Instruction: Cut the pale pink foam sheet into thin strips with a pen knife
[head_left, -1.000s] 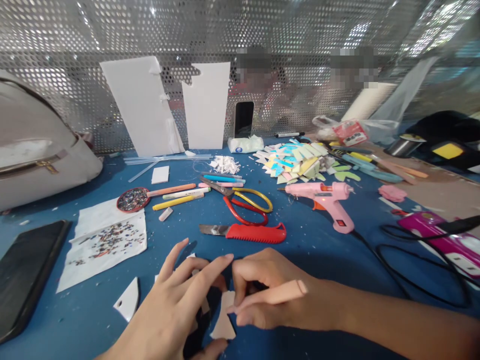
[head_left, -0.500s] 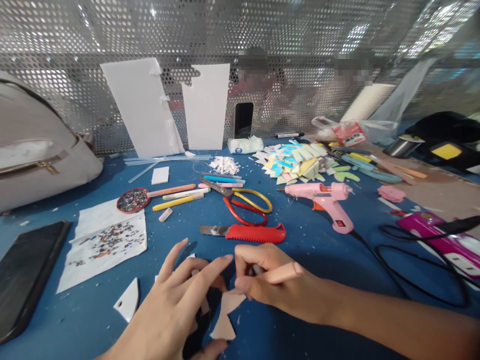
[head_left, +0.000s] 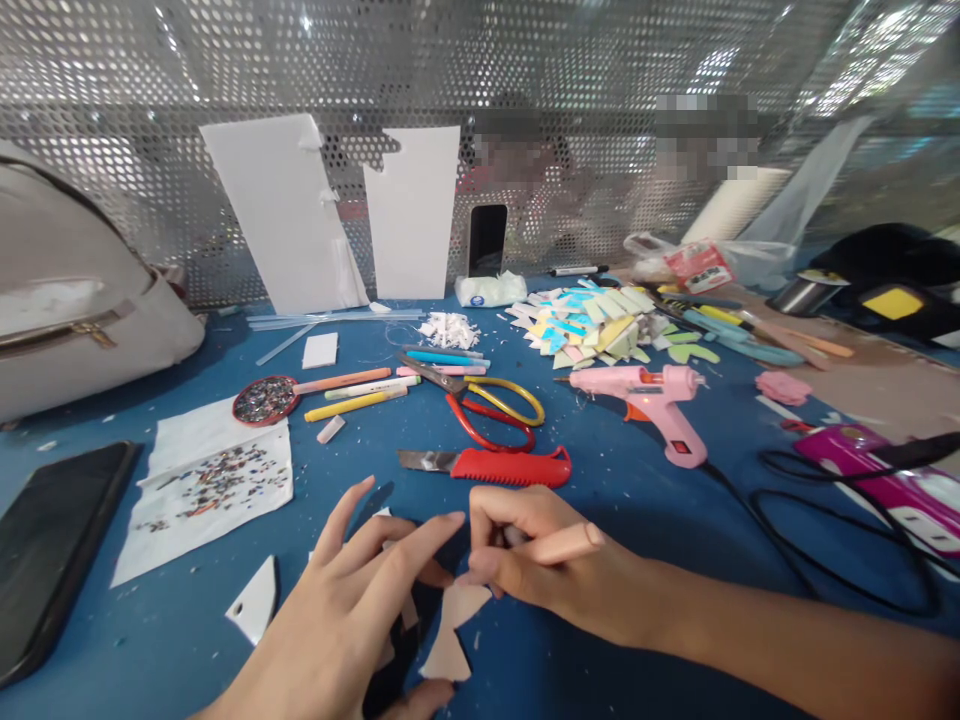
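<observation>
- Peach-toned paper cut-out (head_left: pixel 450 630) is pinned flat on the blue table (head_left: pixel 637 500), at its near edge, under the left hand (head_left: pixel 352 610), whose grip is wide with fingers spread.
- A peach marker (head_left: pixel 559 545) is clasped in the closed grip of the right hand (head_left: pixel 540 560). Within the last second it has been swung from crosswise into a writing hold, tip seemingly on the cut-out, so marking appears begun.
- Farther off, a red knife (head_left: pixel 499 465), scissors (head_left: pixel 487 405) and a pink glue gun (head_left: pixel 652 395) are left untouched.

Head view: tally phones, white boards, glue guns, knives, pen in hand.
Phones: 2 (flat left, upright at back)
White boards: 2
Pink glue gun: 1
Red-handled knife: 1
Peach pen in right hand: 1
Total: 7
</observation>
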